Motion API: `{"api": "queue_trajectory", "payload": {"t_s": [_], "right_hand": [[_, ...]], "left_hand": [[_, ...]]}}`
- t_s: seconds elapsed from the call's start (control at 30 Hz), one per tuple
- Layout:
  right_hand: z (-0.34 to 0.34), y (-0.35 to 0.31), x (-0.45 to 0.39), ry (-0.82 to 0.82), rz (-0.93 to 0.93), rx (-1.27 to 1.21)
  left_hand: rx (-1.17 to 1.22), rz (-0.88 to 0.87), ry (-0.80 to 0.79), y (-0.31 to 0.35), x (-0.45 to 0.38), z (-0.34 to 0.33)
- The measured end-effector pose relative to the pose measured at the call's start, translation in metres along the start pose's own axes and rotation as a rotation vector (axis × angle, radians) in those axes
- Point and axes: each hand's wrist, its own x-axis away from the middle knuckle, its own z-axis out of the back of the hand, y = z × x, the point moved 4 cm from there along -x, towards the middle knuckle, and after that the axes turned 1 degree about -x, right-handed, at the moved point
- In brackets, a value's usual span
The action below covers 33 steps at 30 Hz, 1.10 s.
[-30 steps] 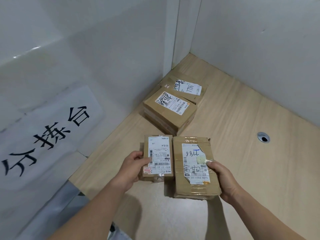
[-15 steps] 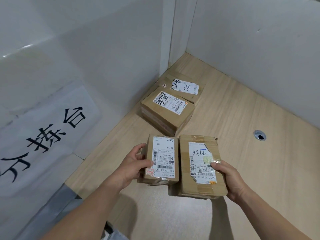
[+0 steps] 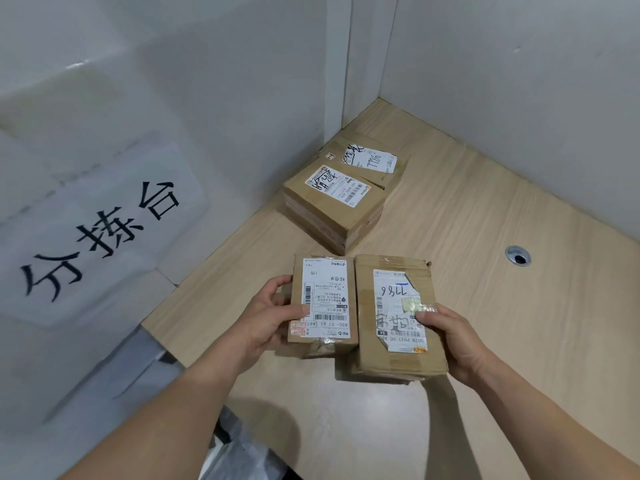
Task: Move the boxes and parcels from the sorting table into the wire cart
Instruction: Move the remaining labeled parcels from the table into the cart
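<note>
The light wood-grain table carries a stack of brown cardboard boxes just beyond the two grips, a flatter brown labelled parcel behind that stack, and a round metal grommet hole beyond and to the right of the right grip.

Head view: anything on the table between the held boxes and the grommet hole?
Nothing. In the head view, the wood table is bare between the box in the right hand and the grommet hole.
</note>
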Motion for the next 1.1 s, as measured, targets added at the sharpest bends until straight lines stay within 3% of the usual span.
{"api": "queue_trajectory", "payload": {"t_s": [0.3,0.67,0.87,1.1], "right_hand": [[0.009,-0.04,0.032,-0.109,0.108,0.051],[-0.069,-0.089,0.091,-0.347,0.271,0.147],[-0.114,-0.08,0.144,-0.487,0.343,0.194],[-0.157,-0.026,0.234,-0.632,0.342,0.266]], "left_hand": [[-0.024,-0.183,0.194,0.012,0.098,0.001],[0.076,-0.396,0.405,0.027,0.236,0.02],[0.083,-0.459,0.5,0.002,0.31,0.04],[0.158,-0.533,0.623,-0.067,0.423,0.056]]}}
